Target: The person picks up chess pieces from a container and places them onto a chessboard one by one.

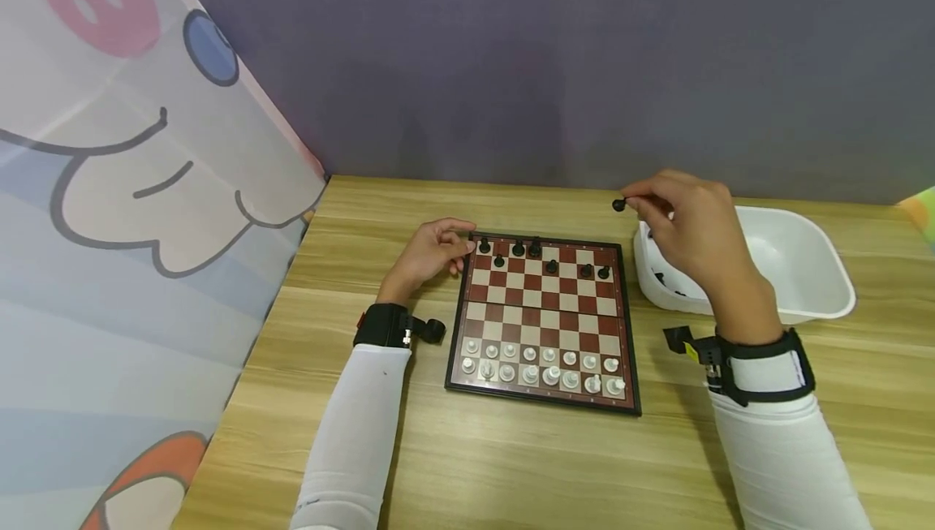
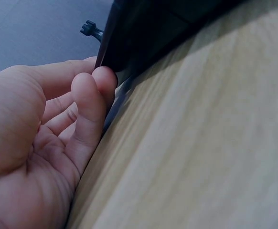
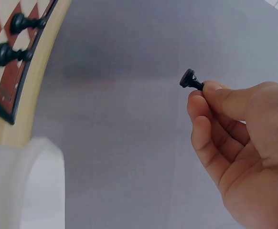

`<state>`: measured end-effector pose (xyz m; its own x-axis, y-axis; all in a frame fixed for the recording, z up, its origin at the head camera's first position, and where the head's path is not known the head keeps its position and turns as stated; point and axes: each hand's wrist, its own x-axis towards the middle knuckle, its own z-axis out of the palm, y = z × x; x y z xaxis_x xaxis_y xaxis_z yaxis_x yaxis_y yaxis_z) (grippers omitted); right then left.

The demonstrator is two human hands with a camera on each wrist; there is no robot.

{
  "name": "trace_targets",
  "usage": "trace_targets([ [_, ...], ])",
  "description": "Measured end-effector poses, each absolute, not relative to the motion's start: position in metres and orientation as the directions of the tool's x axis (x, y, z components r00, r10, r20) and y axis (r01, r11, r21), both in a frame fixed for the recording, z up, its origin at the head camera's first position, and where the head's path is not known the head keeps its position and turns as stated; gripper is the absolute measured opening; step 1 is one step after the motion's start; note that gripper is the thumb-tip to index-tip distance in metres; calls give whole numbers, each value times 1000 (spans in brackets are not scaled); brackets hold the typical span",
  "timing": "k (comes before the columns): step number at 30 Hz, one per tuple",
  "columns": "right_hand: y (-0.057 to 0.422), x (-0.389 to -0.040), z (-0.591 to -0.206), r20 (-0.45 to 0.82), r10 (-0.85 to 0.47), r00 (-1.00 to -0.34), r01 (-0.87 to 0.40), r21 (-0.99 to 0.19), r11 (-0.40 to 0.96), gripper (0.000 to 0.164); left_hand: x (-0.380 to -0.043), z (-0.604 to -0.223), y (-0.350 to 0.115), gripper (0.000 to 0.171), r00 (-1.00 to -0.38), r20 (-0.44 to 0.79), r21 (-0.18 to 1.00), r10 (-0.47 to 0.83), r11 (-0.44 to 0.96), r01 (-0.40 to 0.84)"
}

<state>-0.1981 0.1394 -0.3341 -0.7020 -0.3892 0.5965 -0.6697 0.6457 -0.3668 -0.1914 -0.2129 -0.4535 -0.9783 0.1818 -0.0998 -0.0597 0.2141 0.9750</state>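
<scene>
Between the thumb and forefinger of my right hand (image 1: 690, 226) is a small black chess piece (image 3: 190, 80), its round base pointing outward and its top hidden by the fingertips. That hand is raised over the left side of a white plastic tub (image 1: 833, 270). My left hand (image 1: 431, 254) grips the far left corner of a red and cream chessboard (image 1: 540, 300) with thumb and fingers. In the left wrist view a black rook (image 2: 91, 30) stands by the board's edge. Two rows of white pieces (image 1: 551, 374) line the board's near side; several black pieces (image 1: 551, 267) stand on the far side.
A few more black pieces (image 1: 661, 277) lie inside the tub, right of the board. The board lies on a wooden table (image 1: 526, 465). A grey wall (image 1: 511, 67) rises behind it, and a cartoon-printed panel (image 1: 146, 213) borders the table on the left.
</scene>
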Motion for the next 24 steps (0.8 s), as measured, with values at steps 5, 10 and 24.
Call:
trace_targets([
  [5, 129, -195, -330, 608, -427, -670, -709, -351, 612, 10, -192, -453, -210, 36, -978, -101, 974, 185, 219, -60],
  [10, 114, -195, -327, 597, -513, -618, -763, -298, 573, 10, -192, -452, -210, 35, -979, -107, 971, 173, 232, -65],
  [24, 62, -192, -308, 416, -763, -495, -868, -202, 454, 14, -192, -453, -212, 35, -977, -116, 969, 181, 237, -72],
])
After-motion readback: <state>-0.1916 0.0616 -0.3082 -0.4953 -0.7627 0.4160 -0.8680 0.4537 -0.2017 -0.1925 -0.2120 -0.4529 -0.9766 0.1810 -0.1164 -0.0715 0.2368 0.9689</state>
